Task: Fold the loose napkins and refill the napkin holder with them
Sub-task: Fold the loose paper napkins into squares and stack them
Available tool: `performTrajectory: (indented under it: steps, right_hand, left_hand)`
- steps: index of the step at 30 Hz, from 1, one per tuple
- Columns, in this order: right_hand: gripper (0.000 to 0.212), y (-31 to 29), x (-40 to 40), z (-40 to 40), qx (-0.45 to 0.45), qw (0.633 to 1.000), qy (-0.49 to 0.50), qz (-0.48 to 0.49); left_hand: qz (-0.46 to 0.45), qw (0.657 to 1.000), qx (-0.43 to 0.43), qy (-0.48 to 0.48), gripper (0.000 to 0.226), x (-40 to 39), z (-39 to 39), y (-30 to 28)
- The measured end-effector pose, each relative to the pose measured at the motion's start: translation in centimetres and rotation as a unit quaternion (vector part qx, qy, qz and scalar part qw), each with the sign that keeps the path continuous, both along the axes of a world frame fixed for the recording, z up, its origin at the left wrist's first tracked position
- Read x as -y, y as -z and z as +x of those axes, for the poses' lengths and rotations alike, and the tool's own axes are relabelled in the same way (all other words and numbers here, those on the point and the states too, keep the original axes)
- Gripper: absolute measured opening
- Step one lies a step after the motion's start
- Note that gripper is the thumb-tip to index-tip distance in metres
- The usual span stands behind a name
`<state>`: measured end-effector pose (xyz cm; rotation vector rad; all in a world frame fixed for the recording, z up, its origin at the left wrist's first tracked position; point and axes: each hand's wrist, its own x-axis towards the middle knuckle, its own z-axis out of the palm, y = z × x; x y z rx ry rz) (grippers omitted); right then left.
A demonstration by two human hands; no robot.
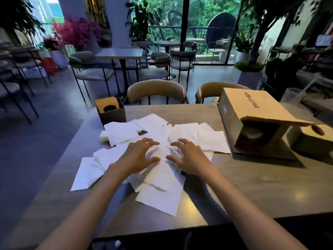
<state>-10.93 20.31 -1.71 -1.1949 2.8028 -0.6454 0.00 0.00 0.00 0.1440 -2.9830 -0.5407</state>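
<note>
Nearest me, both forearms reach over the tabletop. My left hand and right hand sit side by side on the loose napkins, fingers spread apart and slightly bent, tips resting on the paper without pinching any sheet. The white napkins lie scattered and overlapping across the middle of the tabletop, unfolded. Beyond them, at the far left edge, stands the napkin holder, a dark box with a tan lid and round hole. To the right lies an open cardboard box; its printed writing is too blurred for me to read. Two tan chairs stand behind.
</note>
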Motion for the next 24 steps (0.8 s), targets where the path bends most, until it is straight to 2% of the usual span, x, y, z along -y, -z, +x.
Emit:
performTrajectory:
  steps: [3, 8, 12, 16, 21, 24]
  right_hand:
    - [0.078, 0.0, 0.2, -0.6, 0.02, 0.998, 0.026, 0.044]
    - [0.089, 1.2, 1.3, -1.5, 0.047, 0.994, 0.025, 0.093]
    - [0.074, 2.7, 2.1, -0.4, 0.017, 0.998, 0.025, 0.051]
    - [0.059, 2.9, 1.9, 0.9, -0.013, 1.0, 0.012, -0.006]
    - [0.047, 3.0, 1.1, 3.0, -0.075, 0.996, -0.029, -0.031]
    - [0.049, 2.5, 0.8, 3.1, -0.082, 0.995, -0.025, -0.042]
  left_hand:
    - [0.003, 1.0, -0.021, -0.017, 0.07, 1.1, -0.6, 0.3]
    - [-0.004, 1.0, 0.017, -0.012, 0.088, 2.4, -2.6, 1.2]
    - [0.021, 0.999, 0.025, -0.016, 0.084, 2.6, -3.3, 3.2]
    - [-0.025, 0.998, -0.027, -0.042, 0.076, 2.1, -1.7, 5.0]
    - [-0.015, 0.998, -0.043, -0.046, 0.064, 1.8, 0.5, 3.5]
    - [0.004, 0.997, -0.052, -0.053, 0.06, 1.9, 1.4, 3.0]
